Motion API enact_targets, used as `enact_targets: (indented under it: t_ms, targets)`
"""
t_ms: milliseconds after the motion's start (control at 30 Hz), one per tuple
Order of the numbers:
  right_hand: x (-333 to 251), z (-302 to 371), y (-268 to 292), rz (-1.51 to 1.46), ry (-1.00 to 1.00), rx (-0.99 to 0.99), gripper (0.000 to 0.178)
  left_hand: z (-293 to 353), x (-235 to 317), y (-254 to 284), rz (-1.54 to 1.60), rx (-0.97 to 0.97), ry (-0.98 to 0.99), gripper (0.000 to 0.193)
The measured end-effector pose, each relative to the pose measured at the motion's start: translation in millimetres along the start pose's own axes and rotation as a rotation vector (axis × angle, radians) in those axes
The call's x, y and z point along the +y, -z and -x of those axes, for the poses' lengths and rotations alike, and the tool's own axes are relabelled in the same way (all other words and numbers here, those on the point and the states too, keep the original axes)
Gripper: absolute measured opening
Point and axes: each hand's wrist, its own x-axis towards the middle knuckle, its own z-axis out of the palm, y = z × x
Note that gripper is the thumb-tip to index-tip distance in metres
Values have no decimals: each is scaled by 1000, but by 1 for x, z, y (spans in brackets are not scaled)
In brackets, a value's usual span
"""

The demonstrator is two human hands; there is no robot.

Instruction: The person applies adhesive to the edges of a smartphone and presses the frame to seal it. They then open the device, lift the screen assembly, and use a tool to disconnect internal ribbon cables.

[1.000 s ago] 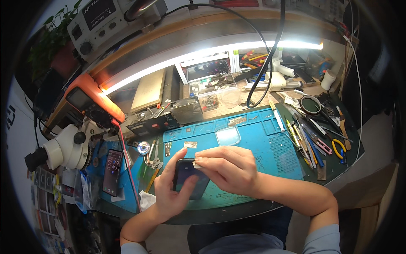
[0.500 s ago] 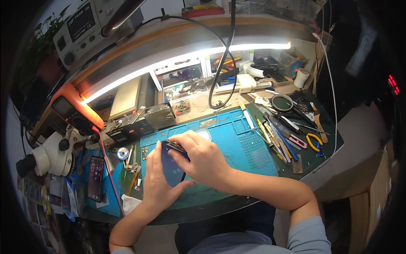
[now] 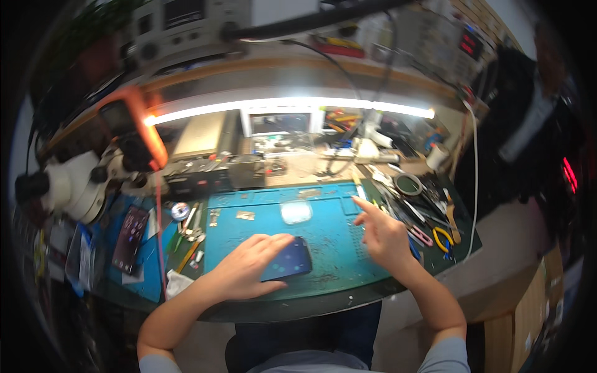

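A dark smartphone [image 3: 297, 258] with a lit bluish screen is at the near part of the blue work mat [image 3: 336, 217]. My left hand [image 3: 249, 268] grips its left end, fingers along the far edge and thumb at the near edge, covering part of the screen. Off to the right, my right hand [image 3: 385, 241] is over the mat's right side with nothing visible in it. Its index finger stretches forward and the others are loosely bent. Just beyond that fingertip lies a slim tool with a pale handle [image 3: 359, 182]. A whitish translucent pad [image 3: 296, 212] lies on the mat.
Pliers with yellow handles [image 3: 443, 239], a magnifier [image 3: 408, 184] and several hand tools crowd the right side. At left are a second phone [image 3: 130, 239], a solder spool [image 3: 180, 211] and a white microscope [image 3: 71, 189]. An orange multimeter [image 3: 140, 124] stands behind; a person [image 3: 528, 118] is at far right.
My right hand has left the phone and moved right toward the tools. The phone, still in my left hand, has turned and come down toward the mat. The whole view has shifted.
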Motion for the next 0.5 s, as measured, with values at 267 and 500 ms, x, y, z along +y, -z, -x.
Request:
enact_targets:
  t_ms: [267,500]
  targets:
    - [5,2,-26,18,274,127,45,8,-15,0,-40,308,-142,70]
    - [15,22,-26,-5,321,125,42,11,-22,-14,-98,632,-250,40]
